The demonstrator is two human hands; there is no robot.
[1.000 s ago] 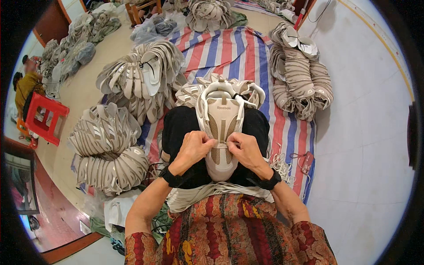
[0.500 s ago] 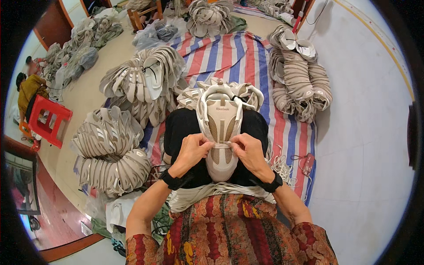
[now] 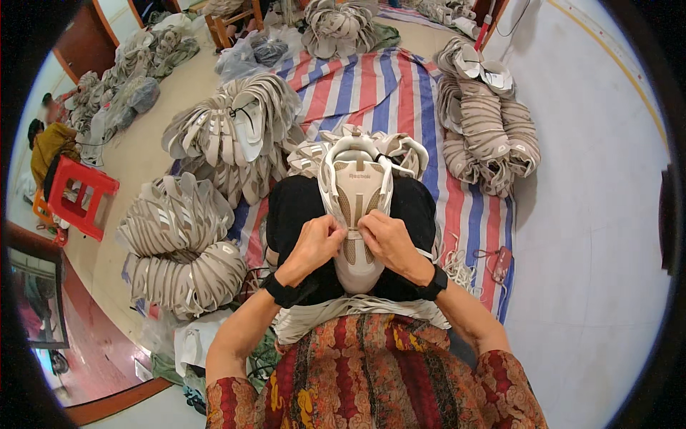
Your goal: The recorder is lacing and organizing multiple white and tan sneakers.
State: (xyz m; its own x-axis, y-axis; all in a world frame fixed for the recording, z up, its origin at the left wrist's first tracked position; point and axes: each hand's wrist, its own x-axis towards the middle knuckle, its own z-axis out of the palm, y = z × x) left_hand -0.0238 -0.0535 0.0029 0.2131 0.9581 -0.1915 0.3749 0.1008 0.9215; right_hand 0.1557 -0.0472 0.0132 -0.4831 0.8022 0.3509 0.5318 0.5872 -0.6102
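A beige and white shoe upper (image 3: 359, 187) rests toe-toward-me between my knees, its mesh panels and tongue facing up. A pale shoelace (image 3: 352, 234) crosses it low down, near the toe. My left hand (image 3: 314, 243) pinches at the lace's left side, thumb and forefinger together. On the other side, my right hand (image 3: 387, 242) is closed in a pinch over the upper's right half; its fingertips hide most of the lace end there. Many pale laces (image 3: 343, 314) lie across my lap. More uppers (image 3: 306, 157) sit just beyond the one I hold.
Bundled uppers stand at left (image 3: 187, 279), far left (image 3: 214, 125) and right (image 3: 486, 121). A striped sheet (image 3: 468, 214) covers the floor, with loose laces (image 3: 457, 270) and a small red object (image 3: 502, 264) on it. A red stool (image 3: 82, 196) and a seated person are farther left.
My right hand has moved left and slightly up, from the upper's right edge to over its middle. The left hand stays almost in place by the lace.
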